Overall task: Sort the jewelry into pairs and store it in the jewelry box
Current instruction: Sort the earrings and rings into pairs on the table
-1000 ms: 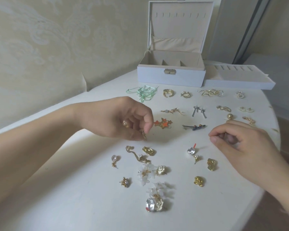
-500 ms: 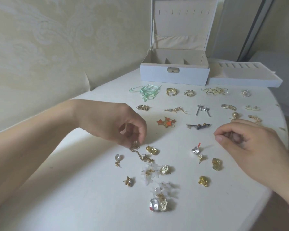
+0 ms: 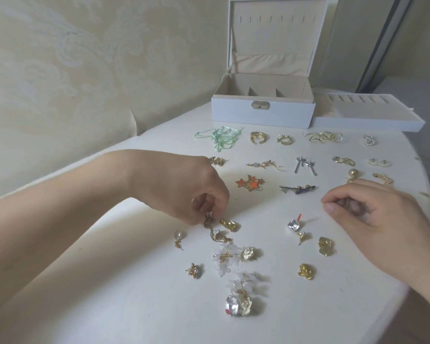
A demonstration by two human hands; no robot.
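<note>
Two hands are over the table (image 3: 124, 306), and I judge the sorting into pairs to be under way, with nothing yet in the jewelry box (image 3: 263, 111), which stands open at the far edge. My left hand (image 3: 184, 187) pinches the top of a gold dangling earring (image 3: 212, 230) whose chain trails on the table beside a gold nugget stud (image 3: 230, 224). My right hand (image 3: 372, 219) is loosely curled; whether it holds anything I cannot tell. Next I should lift the earring clear without snagging the white flower earring (image 3: 225, 256) just below, then find its mate.
</note>
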